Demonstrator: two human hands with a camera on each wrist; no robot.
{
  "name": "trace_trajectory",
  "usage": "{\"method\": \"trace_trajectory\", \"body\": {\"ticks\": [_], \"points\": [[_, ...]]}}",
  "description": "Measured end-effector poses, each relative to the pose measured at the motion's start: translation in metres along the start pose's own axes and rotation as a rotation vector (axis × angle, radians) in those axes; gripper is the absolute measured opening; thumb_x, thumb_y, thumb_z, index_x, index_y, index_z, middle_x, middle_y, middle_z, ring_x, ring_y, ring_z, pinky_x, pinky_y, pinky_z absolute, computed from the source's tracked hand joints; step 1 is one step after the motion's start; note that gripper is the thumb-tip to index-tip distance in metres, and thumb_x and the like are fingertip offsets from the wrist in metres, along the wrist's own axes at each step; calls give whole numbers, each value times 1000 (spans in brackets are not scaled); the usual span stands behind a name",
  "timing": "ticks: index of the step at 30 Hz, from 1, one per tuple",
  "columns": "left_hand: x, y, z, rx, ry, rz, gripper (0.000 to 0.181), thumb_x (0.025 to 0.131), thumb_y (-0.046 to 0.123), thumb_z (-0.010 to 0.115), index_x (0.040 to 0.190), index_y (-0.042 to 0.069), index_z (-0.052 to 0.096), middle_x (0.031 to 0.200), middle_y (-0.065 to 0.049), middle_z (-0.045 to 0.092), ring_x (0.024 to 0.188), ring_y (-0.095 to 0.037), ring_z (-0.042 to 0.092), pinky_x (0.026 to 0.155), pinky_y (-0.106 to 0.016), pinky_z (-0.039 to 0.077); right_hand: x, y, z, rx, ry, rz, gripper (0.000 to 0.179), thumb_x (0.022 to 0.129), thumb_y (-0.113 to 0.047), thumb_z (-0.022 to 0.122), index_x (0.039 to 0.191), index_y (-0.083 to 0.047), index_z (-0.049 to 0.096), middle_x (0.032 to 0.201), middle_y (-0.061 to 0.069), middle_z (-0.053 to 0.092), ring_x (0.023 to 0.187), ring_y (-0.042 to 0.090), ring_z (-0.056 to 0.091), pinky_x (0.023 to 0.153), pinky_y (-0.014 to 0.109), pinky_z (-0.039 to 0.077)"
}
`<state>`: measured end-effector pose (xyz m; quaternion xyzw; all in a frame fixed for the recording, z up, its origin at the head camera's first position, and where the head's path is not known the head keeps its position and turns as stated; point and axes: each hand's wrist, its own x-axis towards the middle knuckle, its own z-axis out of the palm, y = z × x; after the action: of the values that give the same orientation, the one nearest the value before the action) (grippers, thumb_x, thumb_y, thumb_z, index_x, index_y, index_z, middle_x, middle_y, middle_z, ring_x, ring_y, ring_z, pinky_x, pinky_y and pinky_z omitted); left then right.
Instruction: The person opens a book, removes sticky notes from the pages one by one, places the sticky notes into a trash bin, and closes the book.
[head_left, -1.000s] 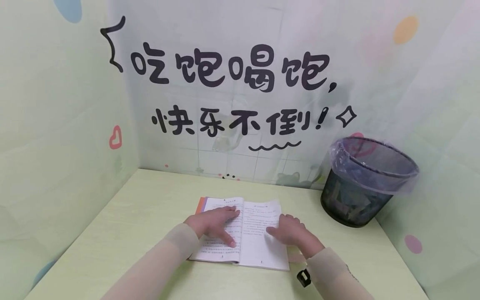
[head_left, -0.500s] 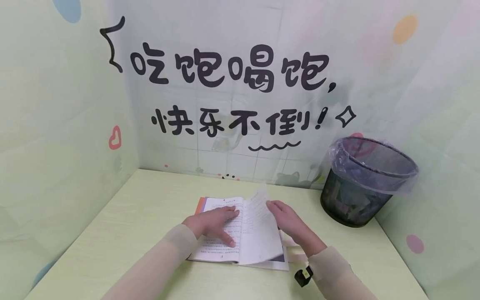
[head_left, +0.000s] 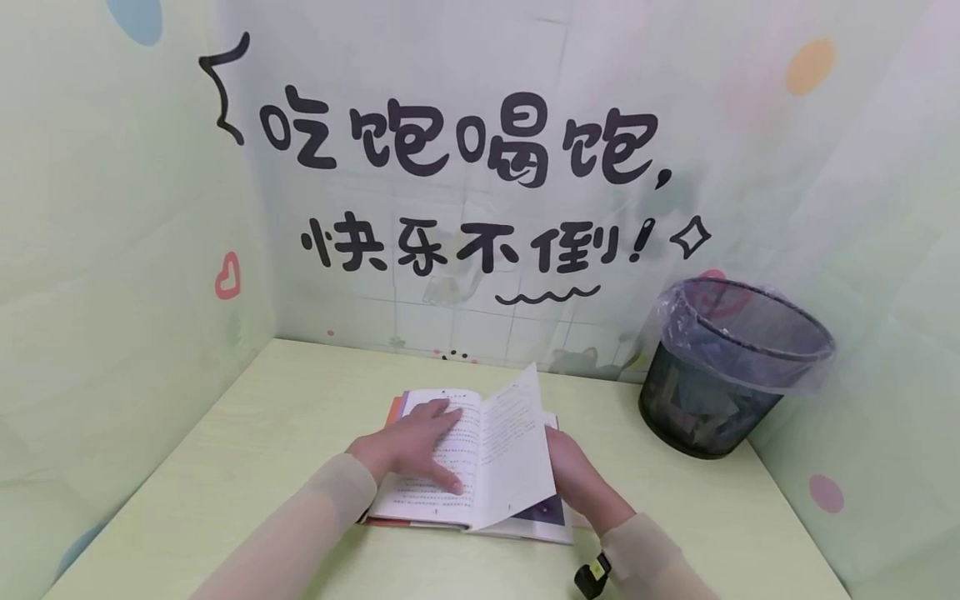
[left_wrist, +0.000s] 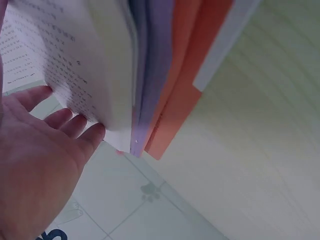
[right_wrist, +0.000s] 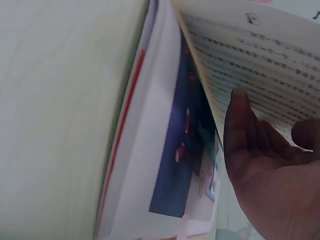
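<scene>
An open book lies on the table, with printed text on its left page. My left hand rests on that page, fingers and thumb spread. In the left wrist view, the fingertips of the left hand touch the text near the page edge, beside purple and orange cover flaps. A right-hand page stands lifted at a slant from the spine. Behind it is my right hand, its fingers partly hidden. In the right wrist view, the right hand extends its fingers along the lifted page's underside, over a dark illustration.
At the right back stands a black mesh waste bin with a clear plastic liner. Pale walls with black lettering enclose the table at the back and sides. A small black device is at the right wrist.
The right hand has lifted the right-hand page and moved behind it, exposing a dark picture beneath. The left hand has shifted slightly left on its page; the book has moved slightly too.
</scene>
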<state>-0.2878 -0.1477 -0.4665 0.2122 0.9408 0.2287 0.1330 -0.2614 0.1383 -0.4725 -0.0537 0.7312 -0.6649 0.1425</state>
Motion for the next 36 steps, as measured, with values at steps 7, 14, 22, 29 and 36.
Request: {"method": "trace_trajectory", "body": {"ticks": [7, 14, 22, 29, 36], "points": [[-8, -17, -9, 16, 22, -6, 121, 75, 67, 94, 171, 16, 40, 181, -13, 30, 168, -40, 28, 132, -63, 35, -2, 2, 16, -288, -15, -134, 43, 108, -18, 62, 145, 5, 63, 124, 19, 75, 99, 17, 72, 85, 34, 62], [-25, -42, -24, 15, 19, -5, 113, 79, 57, 96, 168, 11, 45, 179, -19, 32, 167, -47, 25, 134, -68, 28, -5, 0, 36, -558, -78, -174, 61, 109, -35, 67, 161, -7, 53, 155, 16, 63, 125, 31, 71, 100, 49, 63], [-40, -68, -27, -24, 40, -37, 101, 83, 40, 96, 166, 11, 48, 176, -22, 36, 162, -51, 30, 128, -72, 35, -13, 0, 57, -872, -162, -197, 79, 98, -52, 78, 166, -22, 50, 171, 11, 47, 154, 38, 51, 124, 63, 46], [-46, -89, -43, 24, 105, -39, 87, 86, 30, 94, 158, 0, 55, 168, -33, 43, 157, -58, 34, 127, -74, 34, -18, -6, 71, -1083, -166, -204, 76, 97, -57, 76, 164, -29, 53, 177, 10, 40, 159, 38, 45, 126, 62, 44], [-30, -57, -39, -39, 110, 21, 82, 94, 35, 87, 161, 4, 53, 171, -27, 43, 160, -51, 36, 131, -69, 32, -19, -9, 77, -1172, -178, -244, 73, 100, -56, 73, 163, -25, 54, 174, 13, 42, 155, 40, 50, 125, 61, 46]]}}
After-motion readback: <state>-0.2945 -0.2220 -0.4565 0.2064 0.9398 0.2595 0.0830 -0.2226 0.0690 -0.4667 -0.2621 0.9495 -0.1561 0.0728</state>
